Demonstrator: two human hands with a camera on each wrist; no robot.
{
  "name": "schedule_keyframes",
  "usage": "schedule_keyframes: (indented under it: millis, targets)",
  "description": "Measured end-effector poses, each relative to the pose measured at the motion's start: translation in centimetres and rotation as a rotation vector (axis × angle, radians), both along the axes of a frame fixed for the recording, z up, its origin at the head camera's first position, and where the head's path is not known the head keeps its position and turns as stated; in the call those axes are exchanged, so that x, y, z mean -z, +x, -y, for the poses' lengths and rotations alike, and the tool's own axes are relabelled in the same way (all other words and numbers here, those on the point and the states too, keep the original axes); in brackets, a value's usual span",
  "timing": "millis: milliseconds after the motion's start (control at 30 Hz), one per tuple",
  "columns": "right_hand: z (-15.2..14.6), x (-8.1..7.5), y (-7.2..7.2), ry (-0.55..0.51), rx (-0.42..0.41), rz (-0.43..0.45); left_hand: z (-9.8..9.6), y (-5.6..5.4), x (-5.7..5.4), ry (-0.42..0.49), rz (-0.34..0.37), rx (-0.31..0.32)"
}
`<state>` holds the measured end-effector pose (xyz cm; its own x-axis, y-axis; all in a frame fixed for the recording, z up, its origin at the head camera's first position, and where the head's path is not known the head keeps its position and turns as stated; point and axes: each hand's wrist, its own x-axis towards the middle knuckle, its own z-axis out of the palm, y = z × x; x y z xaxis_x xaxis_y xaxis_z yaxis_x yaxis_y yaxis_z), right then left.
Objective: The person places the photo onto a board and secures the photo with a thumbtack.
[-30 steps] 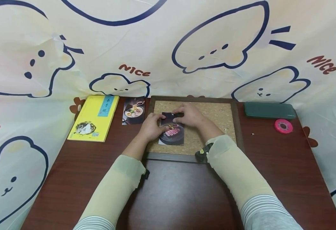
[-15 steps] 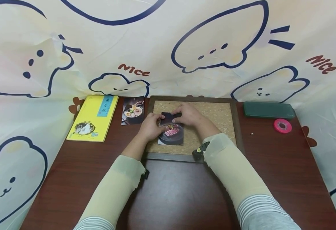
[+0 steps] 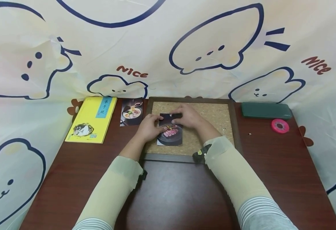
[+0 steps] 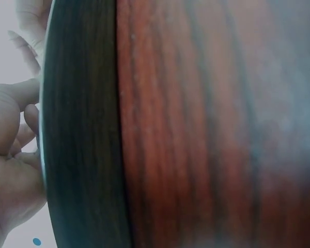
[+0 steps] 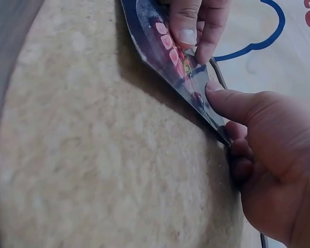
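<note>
Meat photo (image 3: 170, 138) is held on the corkboard (image 3: 219, 116), mid-frame in the head view; a bowl photo (image 3: 131, 112) is left upper left on the counter (image 3: 170, 188). Left wrist: the left hand's (image 4: 13, 181) grip cannot be told. Right wrist: the meat photo's corner is pinched by the right hand (image 5: 281, 160), seemingly not yet fixed.

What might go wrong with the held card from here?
1. Crooked placement: in the right wrist view, the card's edge stands off the cork board, so it may shift before lying flat.
2. Creasing: the left hand and right hand both hold the card, so an uneven pull could bend it.
3. Poor alignment: fingers cover parts of its upper area, so a slight tilt might go unnoticed.
</note>
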<state>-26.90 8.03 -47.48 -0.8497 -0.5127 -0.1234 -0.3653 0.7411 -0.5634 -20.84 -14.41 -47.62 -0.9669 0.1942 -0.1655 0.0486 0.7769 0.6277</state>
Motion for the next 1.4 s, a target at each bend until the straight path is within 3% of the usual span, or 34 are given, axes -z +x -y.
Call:
schedule_keyframes:
  millis: [300, 700, 933, 1133, 1400]
  targets:
    - [-0.7, 0.4, 1.3, -0.086, 0.038, -0.042, 0.2, -0.1, -0.1, 0.016, 0.007, 0.002]
    - [-1.7, 0.8, 2.4, -0.201, 0.133, -0.006, 0.3, 0.3, 0.2, 0.044, -0.043, 0.003]
    - [-2.6, 0.9, 3.4, -0.291, 0.152, 0.048, 0.8, 1.0, 0.4, 0.138, -0.067, 0.004]
    - [-3.7, 0.8, 4.8, -0.316, 0.165, 0.103, 1.0, 1.7, 0.7, 0.239, -0.053, -0.025]
    - [-5.3, 0.6, 6.6, -0.344, 0.169, 0.138, 1.2, 2.0, 0.7, 0.306, -0.074, -0.026]
